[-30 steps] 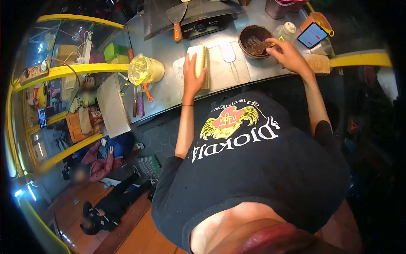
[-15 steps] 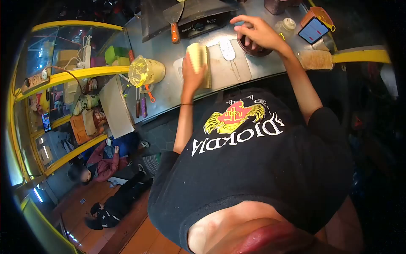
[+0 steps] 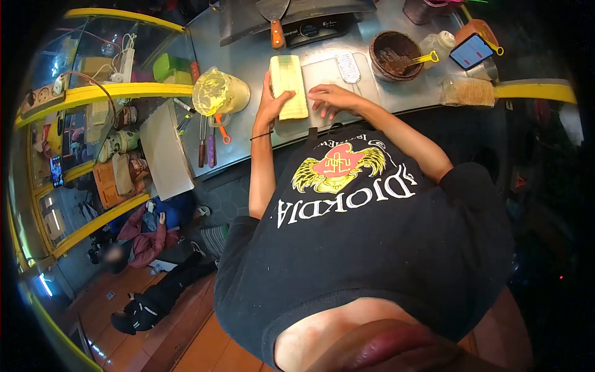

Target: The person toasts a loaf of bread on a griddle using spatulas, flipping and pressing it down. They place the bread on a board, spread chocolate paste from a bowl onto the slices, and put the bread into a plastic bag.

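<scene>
My left hand (image 3: 270, 106) grips a pale yellow, block-shaped bread loaf (image 3: 289, 80), with the thumb across its front face and the fingers along its left side. The loaf is above the left part of a white cutting board (image 3: 365, 85). Just right of the loaf is my right hand (image 3: 331, 99), its fingers loosely bent and apart with nothing in them. A flat metal grater (image 3: 348, 67) lies on the board beyond that hand. Farther right, a dark brown tub (image 3: 387, 46) holds a brown spread and a yellow-handled tool (image 3: 426, 57).
A pitcher of yellow spread (image 3: 232, 93) stands to the left. Behind the loaf, a scraper (image 3: 276, 31) rests on a black griddle. A phone (image 3: 471, 51), a bottle (image 3: 441, 42) and a wrapped loaf (image 3: 466, 93) are at right. Two people are on the floor lower left.
My right hand has left the brown tub and come leftward beside the loaf. My left hand still holds the loaf, now turned with its broad face showing. The view has shifted slightly.
</scene>
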The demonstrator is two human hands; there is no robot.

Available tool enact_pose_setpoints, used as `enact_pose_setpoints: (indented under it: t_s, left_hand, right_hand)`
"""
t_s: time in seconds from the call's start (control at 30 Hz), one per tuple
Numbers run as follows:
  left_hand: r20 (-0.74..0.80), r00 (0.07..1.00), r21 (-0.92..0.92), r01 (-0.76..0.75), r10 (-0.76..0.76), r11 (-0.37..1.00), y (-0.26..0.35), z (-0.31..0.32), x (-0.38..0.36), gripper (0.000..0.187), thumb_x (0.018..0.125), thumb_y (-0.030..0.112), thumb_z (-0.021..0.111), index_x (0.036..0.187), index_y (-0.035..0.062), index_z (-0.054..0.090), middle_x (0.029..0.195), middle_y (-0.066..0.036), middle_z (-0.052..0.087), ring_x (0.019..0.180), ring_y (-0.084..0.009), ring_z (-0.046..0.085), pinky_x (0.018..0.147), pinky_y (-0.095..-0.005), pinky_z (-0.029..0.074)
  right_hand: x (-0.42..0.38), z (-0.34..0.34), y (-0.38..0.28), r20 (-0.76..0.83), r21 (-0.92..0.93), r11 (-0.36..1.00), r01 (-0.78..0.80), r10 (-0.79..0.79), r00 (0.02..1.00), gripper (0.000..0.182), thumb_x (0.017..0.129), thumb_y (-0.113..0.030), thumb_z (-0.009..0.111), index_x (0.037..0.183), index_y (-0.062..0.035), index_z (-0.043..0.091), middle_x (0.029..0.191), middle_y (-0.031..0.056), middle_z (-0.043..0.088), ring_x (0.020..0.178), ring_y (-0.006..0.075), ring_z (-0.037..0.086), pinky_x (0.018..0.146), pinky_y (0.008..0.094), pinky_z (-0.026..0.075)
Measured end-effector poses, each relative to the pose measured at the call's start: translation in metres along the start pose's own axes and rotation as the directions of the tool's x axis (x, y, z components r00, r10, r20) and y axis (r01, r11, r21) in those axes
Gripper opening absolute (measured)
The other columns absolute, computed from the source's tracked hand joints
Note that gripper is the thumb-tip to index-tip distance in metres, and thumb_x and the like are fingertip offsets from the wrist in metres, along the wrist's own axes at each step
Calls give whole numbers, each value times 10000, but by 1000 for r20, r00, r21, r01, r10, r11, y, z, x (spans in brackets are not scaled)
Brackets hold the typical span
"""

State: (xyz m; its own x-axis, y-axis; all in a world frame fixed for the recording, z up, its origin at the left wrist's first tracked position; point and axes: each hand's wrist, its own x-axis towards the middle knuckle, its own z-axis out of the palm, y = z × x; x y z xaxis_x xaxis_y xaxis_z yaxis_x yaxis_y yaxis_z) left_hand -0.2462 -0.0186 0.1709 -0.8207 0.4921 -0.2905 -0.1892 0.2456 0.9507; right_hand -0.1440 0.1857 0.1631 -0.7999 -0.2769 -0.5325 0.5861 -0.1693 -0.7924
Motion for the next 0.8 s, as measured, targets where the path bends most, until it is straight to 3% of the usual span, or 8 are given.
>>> enact_pose_setpoints:
  t_s: [0.2,0.47,0.53,0.6,0.63,0.67,0.73,0.8]
  left_hand:
    - [-1,999,5,39,-39,999,3,2,-5,1032,713,46,722,1516,11,75,1388,-213,426,1203,-268,515,939,-337,475]
    - [65,998,-190,25,-13,981,-8,-12,1,1025,741,46,743,1512,14,70,1379,-190,443,1195,-259,516,943,-358,479]
    - [60,996,-44,-61,64,997,-12,-8,2,1072,761,129,798,1514,17,43,1421,-209,407,1264,-272,467,1030,-380,410]
    - [82,997,-8,4,-3,1000,27,1,-8,1086,770,190,806,1518,22,37,1441,-222,385,1298,-276,438,1053,-382,382]
    - [26,999,192,41,-46,981,43,2,-12,988,815,280,771,1513,18,122,1428,-230,401,1307,-270,435,1046,-372,385]
    - [25,999,191,23,-29,981,44,2,-3,988,815,280,771,1513,18,122,1428,-230,401,1307,-270,435,1046,-372,385]
    - [-76,994,-42,-77,74,996,43,-1,15,746,903,363,666,1480,69,295,1370,-205,485,1278,-252,464,1045,-363,384]
    - [-150,976,-82,-172,159,982,61,3,33,602,946,420,585,1405,69,417,1264,-170,581,1149,-223,560,934,-346,464]
  right_hand:
    - [29,13,16,73,-121,984,128,-120,990,494,896,-405,650,1165,0,567,858,77,638,620,139,625,509,267,529]
    - [27,-11,15,143,-156,985,68,-46,989,372,931,-305,623,1142,-2,571,858,56,635,676,125,648,536,260,526]
    - [10,-26,-6,127,-425,898,119,-71,989,284,930,-254,612,1069,-6,619,794,68,656,653,125,648,529,273,515]
    - [-39,-36,-69,-89,-579,815,-21,-38,995,272,920,-243,624,1079,-22,622,759,53,657,586,111,621,504,262,493]
    - [-46,-56,-80,-229,-551,832,60,-220,948,273,914,-247,635,1078,-28,624,724,40,647,554,100,597,486,256,471]
    - [-53,-79,-92,-359,-534,832,149,-383,851,275,909,-250,646,1077,-33,626,688,27,637,522,89,573,468,250,450]
    - [-71,-103,-130,-567,-632,720,286,-681,463,296,896,-297,665,1043,-41,644,573,24,573,487,73,516,427,262,395]
    - [-74,-126,-162,-628,-686,693,220,-717,302,364,868,-337,704,1083,-54,628,578,22,577,470,63,492,417,261,362]
